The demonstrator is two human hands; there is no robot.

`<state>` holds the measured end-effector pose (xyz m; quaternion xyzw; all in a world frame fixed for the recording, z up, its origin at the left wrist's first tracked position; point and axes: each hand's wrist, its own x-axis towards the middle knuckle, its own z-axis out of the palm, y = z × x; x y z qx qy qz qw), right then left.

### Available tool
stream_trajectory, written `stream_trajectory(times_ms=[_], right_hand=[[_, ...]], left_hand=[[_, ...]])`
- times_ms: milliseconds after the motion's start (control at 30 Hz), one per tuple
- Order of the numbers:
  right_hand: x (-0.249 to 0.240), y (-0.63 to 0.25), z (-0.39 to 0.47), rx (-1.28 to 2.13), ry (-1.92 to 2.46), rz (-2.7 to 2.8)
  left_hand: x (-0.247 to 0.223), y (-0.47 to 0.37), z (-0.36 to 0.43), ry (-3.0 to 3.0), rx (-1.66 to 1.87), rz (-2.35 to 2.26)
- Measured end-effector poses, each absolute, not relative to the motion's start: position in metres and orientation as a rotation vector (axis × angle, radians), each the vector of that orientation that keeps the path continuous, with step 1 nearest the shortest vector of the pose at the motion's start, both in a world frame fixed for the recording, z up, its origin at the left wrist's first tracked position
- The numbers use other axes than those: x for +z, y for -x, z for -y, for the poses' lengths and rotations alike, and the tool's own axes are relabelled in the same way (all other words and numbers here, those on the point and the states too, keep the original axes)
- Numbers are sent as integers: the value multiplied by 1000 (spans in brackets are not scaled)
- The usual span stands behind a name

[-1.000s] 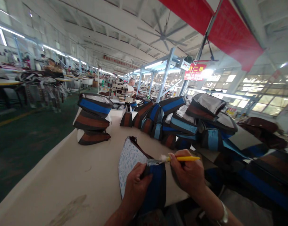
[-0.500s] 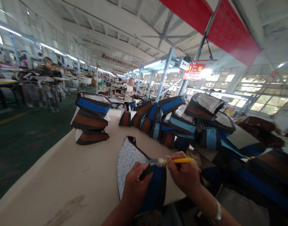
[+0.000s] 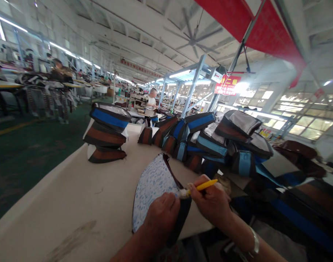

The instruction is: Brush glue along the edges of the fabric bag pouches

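The fabric piece (image 3: 152,185) has turned since half a second ago: its blue strip, then facing up beside the knuckles, is out of sight now, and the pale panel with the bluish pattern shows broader, with a dark side running down on the right. The left hand (image 3: 162,214) has rolled over with it, so the back of the hand is uppermost; its fingers are bent round the upper edge and grasp the cloth, though the thumb is hidden and I cannot tell how it presses. The right hand (image 3: 211,203) keeps its grasp on the yellow-handled tool (image 3: 207,185), fingers closed round the shaft, whose rear end now points higher than before. The tool's whitish front end sits at the edge of the piece, just beside the left fingertips; whether it touches the cloth is too blurred to tell. For the work in hand, the turn seems to offer the tool a different side of the same edge. The piece stands on the near part of the pale table (image 3: 106,207), between a stack of striped pieces (image 3: 106,133) and the dark heap on the right (image 3: 300,214).
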<state>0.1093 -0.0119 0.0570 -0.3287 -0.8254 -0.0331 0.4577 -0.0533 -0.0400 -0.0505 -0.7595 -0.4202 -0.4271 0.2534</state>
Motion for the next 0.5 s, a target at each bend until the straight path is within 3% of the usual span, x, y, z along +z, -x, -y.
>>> stream_trajectory(times_ms=[367, 500], right_hand=[[52, -111, 6, -231, 737, 2180], [50, -111, 2, -132, 760, 2175]], left_hand=[[-50, 49, 45, 2120, -1120, 1131], [-50, 48, 46, 2119, -1129, 1100]])
